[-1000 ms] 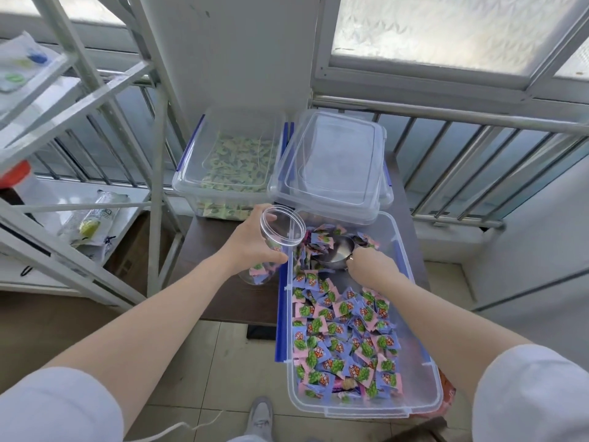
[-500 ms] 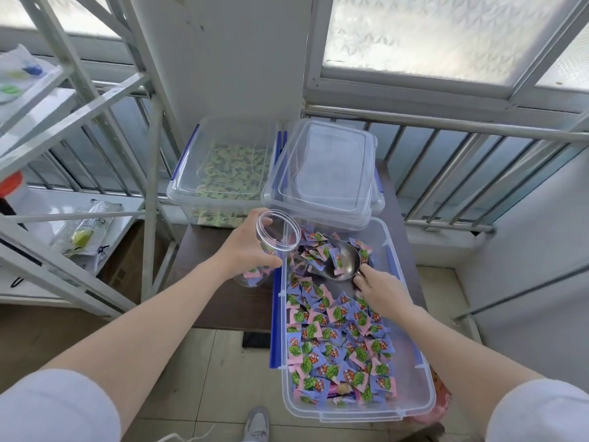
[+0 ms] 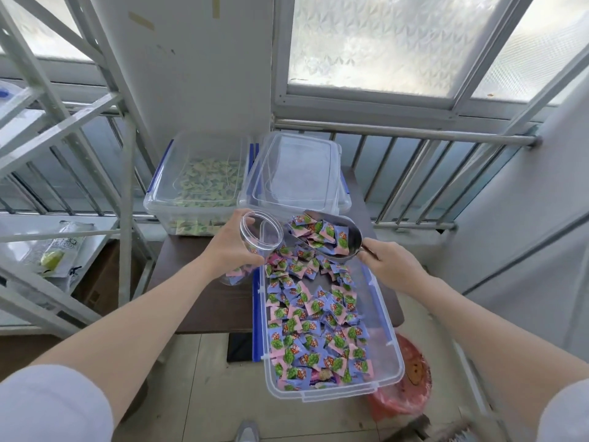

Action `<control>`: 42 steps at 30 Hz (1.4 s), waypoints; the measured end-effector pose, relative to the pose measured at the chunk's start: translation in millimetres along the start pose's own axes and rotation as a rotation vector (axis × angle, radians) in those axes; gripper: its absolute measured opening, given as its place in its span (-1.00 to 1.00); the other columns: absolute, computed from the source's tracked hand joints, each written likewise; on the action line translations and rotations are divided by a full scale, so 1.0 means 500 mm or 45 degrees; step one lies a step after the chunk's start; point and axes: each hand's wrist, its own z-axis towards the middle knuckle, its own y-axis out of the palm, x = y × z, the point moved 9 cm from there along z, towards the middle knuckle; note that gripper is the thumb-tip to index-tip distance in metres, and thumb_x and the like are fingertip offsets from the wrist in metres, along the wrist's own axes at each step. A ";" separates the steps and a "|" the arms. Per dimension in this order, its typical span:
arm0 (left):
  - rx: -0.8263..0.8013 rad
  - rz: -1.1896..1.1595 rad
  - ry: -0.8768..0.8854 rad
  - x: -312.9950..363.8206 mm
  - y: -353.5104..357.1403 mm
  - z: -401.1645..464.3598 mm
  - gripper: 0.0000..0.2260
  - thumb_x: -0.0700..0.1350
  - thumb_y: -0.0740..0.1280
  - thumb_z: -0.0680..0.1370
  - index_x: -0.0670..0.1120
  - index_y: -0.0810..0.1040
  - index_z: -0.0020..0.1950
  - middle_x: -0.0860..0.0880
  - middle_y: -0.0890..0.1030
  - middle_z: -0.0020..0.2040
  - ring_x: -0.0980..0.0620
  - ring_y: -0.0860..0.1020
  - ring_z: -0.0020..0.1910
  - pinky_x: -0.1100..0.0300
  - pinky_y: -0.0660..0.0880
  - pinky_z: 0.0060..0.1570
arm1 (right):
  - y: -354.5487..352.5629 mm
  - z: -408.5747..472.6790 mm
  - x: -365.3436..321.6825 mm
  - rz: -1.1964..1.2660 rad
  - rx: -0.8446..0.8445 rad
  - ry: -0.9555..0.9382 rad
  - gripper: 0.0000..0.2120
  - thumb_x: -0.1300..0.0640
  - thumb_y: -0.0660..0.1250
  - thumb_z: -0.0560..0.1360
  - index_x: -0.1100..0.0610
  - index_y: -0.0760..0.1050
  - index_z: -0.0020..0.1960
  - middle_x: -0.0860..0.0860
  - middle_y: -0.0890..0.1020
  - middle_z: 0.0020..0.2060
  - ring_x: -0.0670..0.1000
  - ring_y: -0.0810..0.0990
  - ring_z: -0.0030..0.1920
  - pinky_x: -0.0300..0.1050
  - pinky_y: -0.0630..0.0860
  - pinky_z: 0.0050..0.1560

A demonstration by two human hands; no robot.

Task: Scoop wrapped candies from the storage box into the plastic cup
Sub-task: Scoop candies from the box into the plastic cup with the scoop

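Note:
A clear storage box (image 3: 387,330) with blue clips lies lengthwise on the table, its floor covered with pink, blue and green wrapped candies (image 3: 314,317). My left hand (image 3: 228,247) grips a clear plastic cup (image 3: 259,232), tilted with its mouth toward the right; a few candies lie in its bottom. My right hand (image 3: 390,263) holds the handle of a metal scoop (image 3: 349,239). The scoop is lifted above the box's far end, heaped with candies, and its front edge sits just right of the cup's rim.
Behind stand a clear box of pale green candies (image 3: 197,183) and a clear box (image 3: 296,173) closed with a lid. A dark brown table (image 3: 204,301) carries them. White metal shelving (image 3: 79,122) rises at left, a railing (image 3: 414,135) behind, a red bag (image 3: 411,381) on the floor.
My right hand has drawn the scoop out of the candies, lifted it full and brought it up beside the cup's mouth. The left hand has tilted the cup a little toward the scoop.

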 end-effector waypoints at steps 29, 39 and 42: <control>0.013 -0.036 -0.018 -0.014 0.002 -0.017 -0.14 -0.21 0.59 0.21 0.02 0.24 0.40 0.05 0.47 0.23 0.05 0.47 0.18 0.18 0.38 0.08 | -0.116 0.063 -0.215 -0.473 -0.241 -0.271 -0.69 0.00 0.16 0.55 0.12 0.40 -0.31 -0.01 0.47 -0.41 0.09 0.44 -0.35 -0.09 0.36 -0.35; -0.002 -0.003 0.040 -0.001 0.002 -0.020 -0.17 -0.21 0.59 0.19 0.07 0.26 0.34 0.07 0.49 0.19 0.05 0.48 0.13 0.34 0.35 -0.05 | -0.132 0.075 -0.329 -0.899 -0.126 -0.443 -0.80 0.14 0.18 0.49 0.11 0.39 -0.30 -0.02 0.42 -0.43 -0.02 0.37 -0.47 -0.20 0.29 -0.46; 0.016 -0.039 -0.002 -0.021 -0.006 -0.024 -0.16 -0.21 0.59 0.20 0.06 0.24 0.37 0.03 0.47 0.25 0.05 0.46 0.19 0.23 0.34 0.09 | -0.144 0.081 -0.313 -0.841 -0.125 -0.385 -0.73 0.11 0.17 0.51 0.08 0.31 -0.37 -0.02 0.42 -0.42 -0.02 0.38 -0.46 -0.21 0.28 -0.45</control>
